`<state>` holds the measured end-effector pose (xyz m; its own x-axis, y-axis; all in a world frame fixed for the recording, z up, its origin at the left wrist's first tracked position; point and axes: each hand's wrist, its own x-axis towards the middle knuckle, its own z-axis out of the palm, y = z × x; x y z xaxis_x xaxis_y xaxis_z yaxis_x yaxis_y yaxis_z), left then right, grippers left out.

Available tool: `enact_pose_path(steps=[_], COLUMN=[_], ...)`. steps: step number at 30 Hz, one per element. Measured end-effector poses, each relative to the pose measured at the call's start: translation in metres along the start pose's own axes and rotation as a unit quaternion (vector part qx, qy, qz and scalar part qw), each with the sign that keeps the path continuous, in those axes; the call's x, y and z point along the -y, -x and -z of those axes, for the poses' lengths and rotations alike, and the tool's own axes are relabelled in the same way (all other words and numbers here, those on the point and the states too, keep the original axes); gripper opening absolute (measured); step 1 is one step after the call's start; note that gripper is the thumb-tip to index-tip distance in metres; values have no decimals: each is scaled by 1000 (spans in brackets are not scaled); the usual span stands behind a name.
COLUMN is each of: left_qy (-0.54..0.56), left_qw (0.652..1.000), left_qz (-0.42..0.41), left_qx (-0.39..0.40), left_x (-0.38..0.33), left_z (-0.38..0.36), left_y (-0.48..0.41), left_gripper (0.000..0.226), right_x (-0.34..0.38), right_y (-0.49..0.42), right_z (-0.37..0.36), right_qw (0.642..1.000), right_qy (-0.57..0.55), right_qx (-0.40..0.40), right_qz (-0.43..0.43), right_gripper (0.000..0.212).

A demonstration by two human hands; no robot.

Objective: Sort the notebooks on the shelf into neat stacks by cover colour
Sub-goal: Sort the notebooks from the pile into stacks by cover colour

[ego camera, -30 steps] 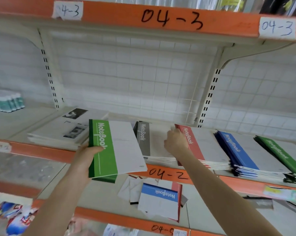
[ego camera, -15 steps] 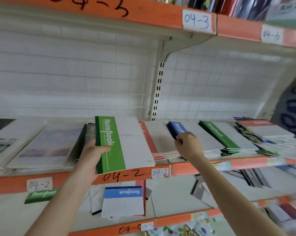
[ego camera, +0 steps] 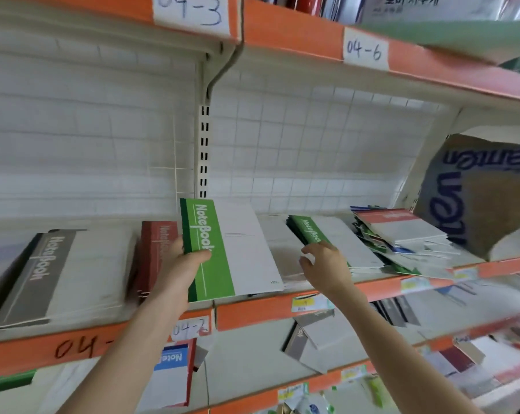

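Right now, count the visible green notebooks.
3: the held notebook in the left hand; one topping the green stack by the right hand; a green cover far left on the lower shelf. More may hide in that stack and the messy pile.

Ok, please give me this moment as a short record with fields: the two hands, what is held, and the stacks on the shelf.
left hand: grips the green notebook, held up in front of the shelf
right hand: holds nothing, fingers loose, beside the green stack; contact unclear
stacks by colour: grey stack, red stack, green stack
unsorted: mixed pile, untidy, right of the green stack
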<state>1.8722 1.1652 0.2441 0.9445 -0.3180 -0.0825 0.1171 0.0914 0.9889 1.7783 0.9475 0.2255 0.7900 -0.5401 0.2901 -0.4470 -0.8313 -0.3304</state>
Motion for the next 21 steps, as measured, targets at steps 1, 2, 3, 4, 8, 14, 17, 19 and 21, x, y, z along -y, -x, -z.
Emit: enact_pose_path(steps=[1,2,3,4,8,14,17,19,21], left_qy=[-4,-8,-10,-9,-6,-23,-22,-10,-1], left_qw=[1000,1000,1000,1000,999,997,997,997,997], left_qz=[-4,-5,-5,-3,-5,-15,-15,-16,-17], left_qx=[-1,-3,-7,-12,-45,-77,-77,-75,-69], left_x=[2,4,6,7,9,6,3,1,-1], left_z=[-7,-12,-16,-19,-16,6,5,-1,-12], left_y=[-2,-3,-3,-4,-6,-10,-15,-20,-26], left_gripper=[28,27,26,26,27,28,29,28,27], right_x=[-7,-12,-16,-18,-15,10,13,8,-2], right_y=[-2,-4,-6,-8,-18,-26,-29,-30,-30], right_z=[0,-1,-2,-3,-16,-29,-33,-31,-26], right_qw=[1000,1000,1000,999,997,994,994,994,994], right_qy=[0,0,1,1,5,-13,-41,-55,-57], right_qx=[0,-1,-5,-11,-18,12,2,-12,-28], right_qz=[6,15,26,36,74,107,101,93,86], right_gripper=[30,31,32,35,51,30,30,28,26])
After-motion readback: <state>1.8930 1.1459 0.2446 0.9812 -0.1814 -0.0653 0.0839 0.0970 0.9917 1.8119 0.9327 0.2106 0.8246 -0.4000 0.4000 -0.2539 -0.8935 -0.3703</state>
